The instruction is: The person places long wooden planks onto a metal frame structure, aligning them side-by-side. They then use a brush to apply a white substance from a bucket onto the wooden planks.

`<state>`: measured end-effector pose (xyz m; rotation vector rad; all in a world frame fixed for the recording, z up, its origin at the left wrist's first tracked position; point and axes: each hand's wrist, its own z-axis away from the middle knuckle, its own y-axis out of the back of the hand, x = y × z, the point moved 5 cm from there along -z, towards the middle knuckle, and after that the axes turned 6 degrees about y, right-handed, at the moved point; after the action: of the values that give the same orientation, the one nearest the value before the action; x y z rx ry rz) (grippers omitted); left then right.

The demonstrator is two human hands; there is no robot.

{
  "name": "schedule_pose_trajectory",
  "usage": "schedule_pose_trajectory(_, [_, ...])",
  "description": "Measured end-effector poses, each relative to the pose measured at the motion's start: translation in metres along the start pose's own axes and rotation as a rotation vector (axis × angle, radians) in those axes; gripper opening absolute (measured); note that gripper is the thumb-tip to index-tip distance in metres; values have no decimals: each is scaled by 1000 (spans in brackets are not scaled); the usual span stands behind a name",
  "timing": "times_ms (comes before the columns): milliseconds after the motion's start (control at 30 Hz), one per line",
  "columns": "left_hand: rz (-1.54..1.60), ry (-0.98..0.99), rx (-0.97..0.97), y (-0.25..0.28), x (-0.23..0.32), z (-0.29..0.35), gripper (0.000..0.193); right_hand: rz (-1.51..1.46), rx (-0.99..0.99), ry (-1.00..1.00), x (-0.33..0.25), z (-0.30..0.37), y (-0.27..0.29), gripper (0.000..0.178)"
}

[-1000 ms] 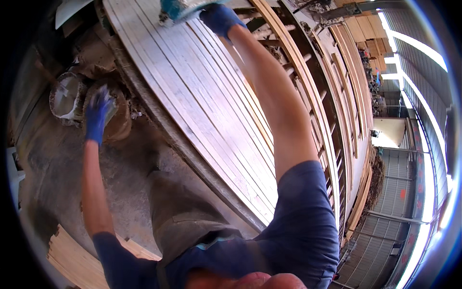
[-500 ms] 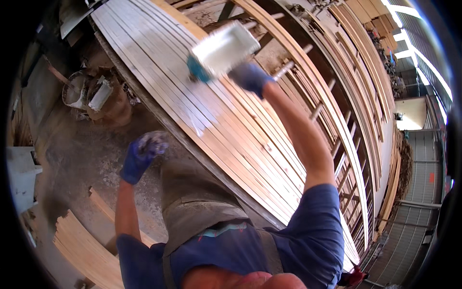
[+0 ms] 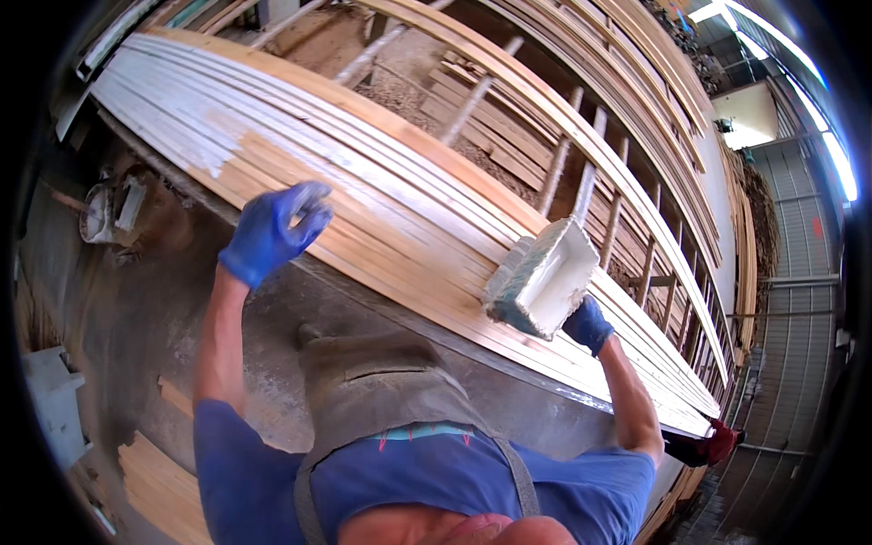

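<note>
A blue work glove covers my left hand (image 3: 277, 229), which hovers over the near edge of the boards. Its thumb and fingers curl loosely, with a gap between them and nothing visible inside. My right hand (image 3: 589, 324), also gloved in blue, grips the right side of a rectangular tub (image 3: 554, 282). The tub is crusted white inside, teal outside, and tilted over the boards; its left side has a rough whitish crust. Long wooden strips (image 3: 363, 245) lie side by side beneath both hands. White coating covers their far left part, while bare wood shows in the middle.
Beyond the strips stands a rack with round rungs (image 3: 468, 111) and long boards. A crusted bucket (image 3: 98, 213) is on the floor at left. Loose boards (image 3: 159, 486) lie at lower left, near a grey plastic object (image 3: 54, 400). Someone's red-gloved hand (image 3: 722, 440) shows at far right.
My right hand has brought the tub right and nearer, down over the strips. My left hand has risen from beside the bench to above its edge. The view has turned.
</note>
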<state>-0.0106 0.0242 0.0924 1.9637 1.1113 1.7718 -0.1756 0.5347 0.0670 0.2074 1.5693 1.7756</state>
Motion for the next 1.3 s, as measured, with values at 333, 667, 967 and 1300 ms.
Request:
schedule_pose_trajectory(333, [-525, -139, -618, -357, 135, -203, 77, -66, 369, -492, 143, 301, 41, 19])
schedule_pose_trajectory(667, [-614, -113, -803, -360, 174, -164, 74, -282, 517, -724, 198, 384, 43, 25])
schedule_pose_trajectory(967, [-583, -154, -614, -348, 181, -126, 98, -198, 448, -543, 216, 302, 63, 18])
schedule_pose_trajectory(1300, [-377, -256, -220, -397, 196, -53, 110, -10, -89, -247, 240, 221, 18, 31])
